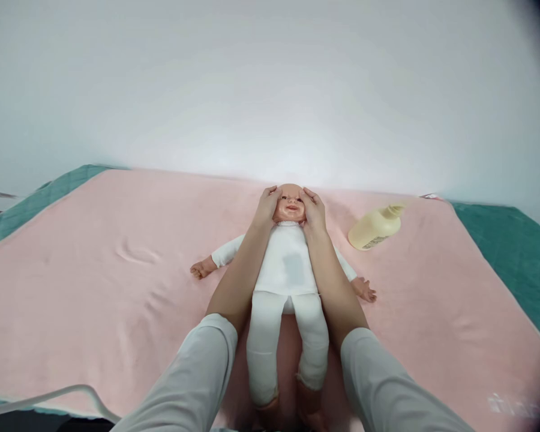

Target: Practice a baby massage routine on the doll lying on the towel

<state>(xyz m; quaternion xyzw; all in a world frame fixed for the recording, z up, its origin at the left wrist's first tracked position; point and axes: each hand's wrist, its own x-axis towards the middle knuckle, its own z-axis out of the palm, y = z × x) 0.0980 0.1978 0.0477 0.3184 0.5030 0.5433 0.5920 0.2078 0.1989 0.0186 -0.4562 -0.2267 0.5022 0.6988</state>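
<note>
A baby doll (287, 258) with a white cloth body lies on its back on a pink sheet (117, 288), its head toward the wall and its arms spread. My left hand (267, 205) rests against the side of the doll's head at the left of the view, thumb near its eye. On the opposite side, my right hand (314, 209) cups the head in the same way. Between my hands the doll's face shows. Both hands have their fingers curved round the head, with the fingertips near its temples.
A pale yellow pump bottle (375, 227) stands tilted in view, right of the doll. Green padding (513, 258) shows beyond the sheet's edges. Behind is a white wall (270, 90). A white cable or tube (72, 390) curves at the lower left.
</note>
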